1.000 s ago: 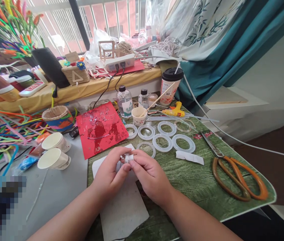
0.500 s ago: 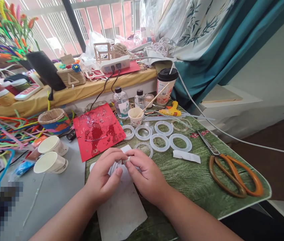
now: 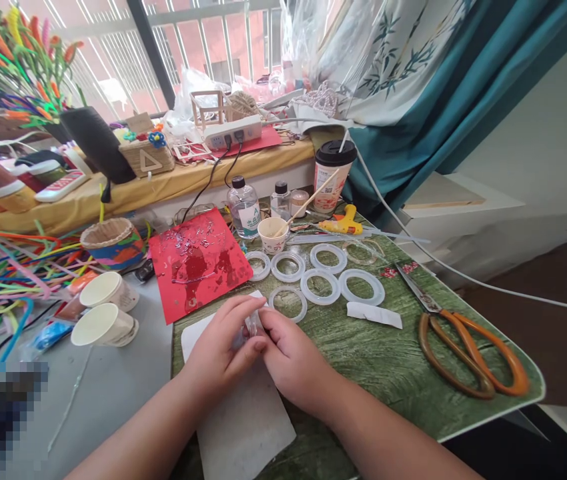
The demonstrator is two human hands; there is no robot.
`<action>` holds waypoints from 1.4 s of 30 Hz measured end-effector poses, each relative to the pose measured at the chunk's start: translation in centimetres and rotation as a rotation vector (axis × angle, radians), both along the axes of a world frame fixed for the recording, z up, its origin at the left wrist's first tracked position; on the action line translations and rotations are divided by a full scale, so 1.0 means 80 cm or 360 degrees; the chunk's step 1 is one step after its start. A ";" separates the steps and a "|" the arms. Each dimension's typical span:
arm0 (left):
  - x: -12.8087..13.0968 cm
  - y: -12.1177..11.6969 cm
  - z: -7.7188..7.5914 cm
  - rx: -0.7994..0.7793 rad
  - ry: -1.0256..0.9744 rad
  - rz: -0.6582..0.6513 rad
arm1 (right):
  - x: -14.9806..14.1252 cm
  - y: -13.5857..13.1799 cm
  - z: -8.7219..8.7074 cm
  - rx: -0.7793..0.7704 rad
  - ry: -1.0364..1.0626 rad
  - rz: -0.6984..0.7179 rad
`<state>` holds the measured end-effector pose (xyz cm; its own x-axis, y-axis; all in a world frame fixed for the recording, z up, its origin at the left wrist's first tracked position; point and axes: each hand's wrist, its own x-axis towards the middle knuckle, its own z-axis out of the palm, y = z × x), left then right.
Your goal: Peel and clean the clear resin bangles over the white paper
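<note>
Left thumb moved inward, two hands grasping one clear piece, one red sheet

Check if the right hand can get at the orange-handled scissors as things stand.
Probably yes: only green tabletop lies between the right hand and the scissors, with the white strip off the direct line. That hand seems busy with a small clear piece, though.

Clear piece mostly hidden by fingers; forearms cut off below.
</note>
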<state>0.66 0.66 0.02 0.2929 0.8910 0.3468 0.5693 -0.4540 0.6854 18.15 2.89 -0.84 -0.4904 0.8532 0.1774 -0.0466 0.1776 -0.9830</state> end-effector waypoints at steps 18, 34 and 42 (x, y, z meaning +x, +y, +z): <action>0.007 -0.004 -0.002 -0.0249 -0.0185 0.0212 | 0.006 0.004 -0.001 0.0669 -0.0167 0.0151; 0.016 -0.009 0.007 -0.0272 -0.0231 0.0374 | 0.003 -0.001 -0.004 0.0860 -0.0218 0.0243; 0.016 -0.006 0.005 -0.0156 -0.0144 0.0218 | -0.001 -0.001 0.000 0.0209 0.0009 -0.0057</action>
<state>1.97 0.20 0.42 0.1381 0.9512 0.2759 0.5553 -0.3050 0.7737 18.05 2.83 -0.84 -0.4585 0.8395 0.2914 -0.0433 0.3064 -0.9509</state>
